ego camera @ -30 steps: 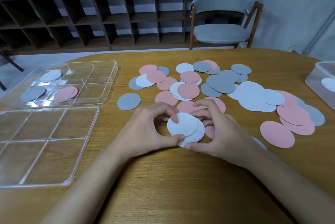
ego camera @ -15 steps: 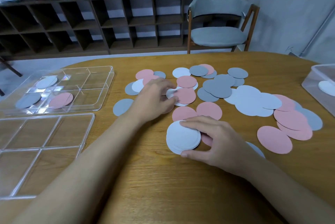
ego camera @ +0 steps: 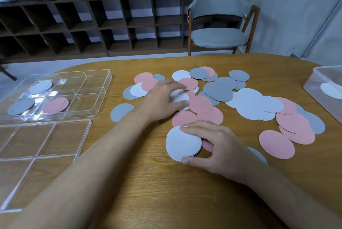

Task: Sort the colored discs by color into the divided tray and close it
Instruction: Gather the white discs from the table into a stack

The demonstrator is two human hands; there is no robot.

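**A:** Where is there bare room on the table [ego camera: 148, 191]?

**B:** The lower middle of the frame is plain wood. A narrower strip runs between the divided tray [ego camera: 103, 88] at upper left and the scattered discs [ego camera: 218, 91] in the centre. One grey disc [ego camera: 120, 112] lies alone in that strip.

**A:** And the edges?

**B:** The table's far rim curves across the upper middle, with a chair [ego camera: 220, 38] and a shelf [ego camera: 111, 25] behind it. A clear box [ego camera: 314, 84] sits at the right edge, cut off by the frame. A clear lid [ego camera: 55, 154] with a grid lies flat at lower left, just beside the tray.

**A:** What is in the tray?

**B:** White, grey and pink discs, each colour in its own compartment on the left side. The right-hand compartments look bare.

**A:** The hands?

**B:** The left hand [ego camera: 162, 101] reaches into the pile at centre, with fingers above and thumb below closed round a white disc [ego camera: 178, 97], though it is slightly blurred. The right hand [ego camera: 218, 147] is nearer, at lower centre. It holds a stack of white discs [ego camera: 182, 143] lying on the wood, fingers over the top and thumb at the near rim. Pink discs touch the stack on its far side.
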